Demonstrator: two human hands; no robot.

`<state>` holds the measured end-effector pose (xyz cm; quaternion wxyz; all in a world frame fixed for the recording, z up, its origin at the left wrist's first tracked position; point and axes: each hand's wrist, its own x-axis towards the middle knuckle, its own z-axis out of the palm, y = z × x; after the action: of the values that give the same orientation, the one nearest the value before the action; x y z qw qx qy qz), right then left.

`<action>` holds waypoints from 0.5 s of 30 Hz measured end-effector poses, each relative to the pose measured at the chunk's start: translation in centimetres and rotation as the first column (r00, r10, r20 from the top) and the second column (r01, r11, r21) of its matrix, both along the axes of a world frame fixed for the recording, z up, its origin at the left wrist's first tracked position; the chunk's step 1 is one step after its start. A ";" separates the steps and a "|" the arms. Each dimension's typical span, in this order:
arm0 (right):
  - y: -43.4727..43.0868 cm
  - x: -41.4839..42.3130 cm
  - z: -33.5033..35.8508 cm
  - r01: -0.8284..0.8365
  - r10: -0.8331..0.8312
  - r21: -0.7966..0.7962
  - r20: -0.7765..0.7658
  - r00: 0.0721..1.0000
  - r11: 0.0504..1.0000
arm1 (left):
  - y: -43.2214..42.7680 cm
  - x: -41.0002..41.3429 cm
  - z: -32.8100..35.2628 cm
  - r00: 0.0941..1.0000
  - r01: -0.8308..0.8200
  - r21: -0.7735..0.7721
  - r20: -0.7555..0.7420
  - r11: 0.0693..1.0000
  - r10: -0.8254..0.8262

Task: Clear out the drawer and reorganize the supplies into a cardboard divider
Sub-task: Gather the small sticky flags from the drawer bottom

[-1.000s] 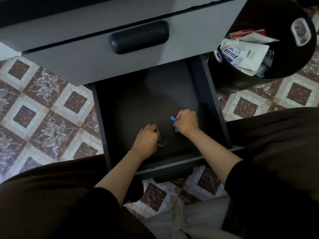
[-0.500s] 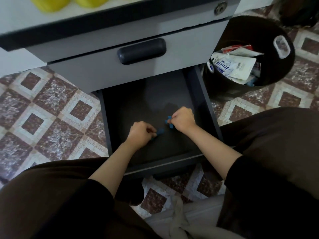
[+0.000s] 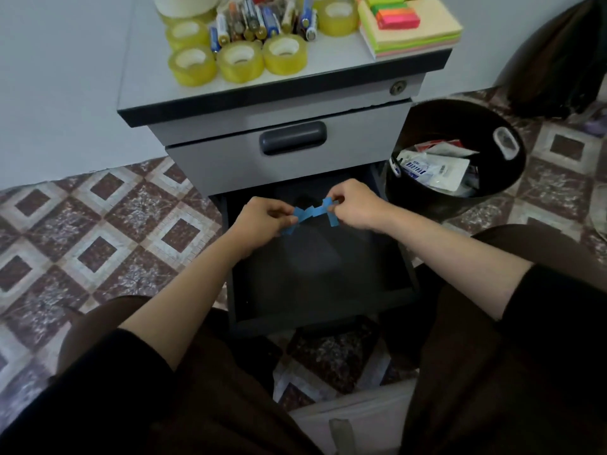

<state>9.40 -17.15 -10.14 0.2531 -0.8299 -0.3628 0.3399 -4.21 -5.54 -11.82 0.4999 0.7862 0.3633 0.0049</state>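
1. Head view: the left hand (image 3: 262,221) and the right hand (image 3: 356,205) are held above the back half of the open dark grey metal drawer (image 3: 322,277). A crumpled strip of blue tape (image 3: 312,213) is stretched between them.
2. The left fingers (image 3: 284,212) are curled, with thumb and fingertips pinched together on the strip's left end.
3. The right fingers (image 3: 335,198) are curled the same way and clamped on its right end.
4. The strip's long axis runs left to right and rises slightly toward the right hand. One loose end hangs down-left below the left hand, and another hangs down beside the right hand.
5. On the grey cabinet surface (image 3: 147,70) behind the drawer stand yellow rolls of clear tape (image 3: 239,60), a cluster of batteries (image 3: 262,21) and a stack of coloured sticky notes (image 3: 410,27).
6. A round black bin (image 3: 423,200) holding white packets sits on the floor to the right of the drawer.
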 end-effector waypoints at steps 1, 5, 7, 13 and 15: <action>-0.1 0.2 0.6 -0.008 0.008 0.013 0.002 1.000 1.000 | -0.1 -0.1 0.4 1.000 -0.010 -0.025 0.012 1.000 0.010; -0.8 0.7 1.8 0.040 -0.030 0.067 -0.142 0.989 0.997 | -1.0 -0.1 0.8 0.994 -0.069 -0.139 0.069 0.988 0.079; -1.0 0.8 1.8 0.055 -0.044 0.076 -0.142 0.989 0.996 | -1.3 0.3 0.7 0.988 -0.105 -0.169 0.096 0.980 0.123; 0.4 1.6 1.2 0.071 -0.069 0.044 -0.049 0.996 0.997 | -1.4 2.0 0.4 0.986 -0.116 -0.148 0.103 0.982 0.132; 1.0 2.0 1.1 0.052 -0.049 0.055 -0.061 0.997 0.997 | -1.1 2.4 0.3 0.990 -0.108 -0.111 0.073 0.988 0.117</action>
<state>11.37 -16.19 -9.00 0.2957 -0.8208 -0.3436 0.3475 -1.80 -6.65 -11.48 0.5541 0.7357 0.3868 0.0447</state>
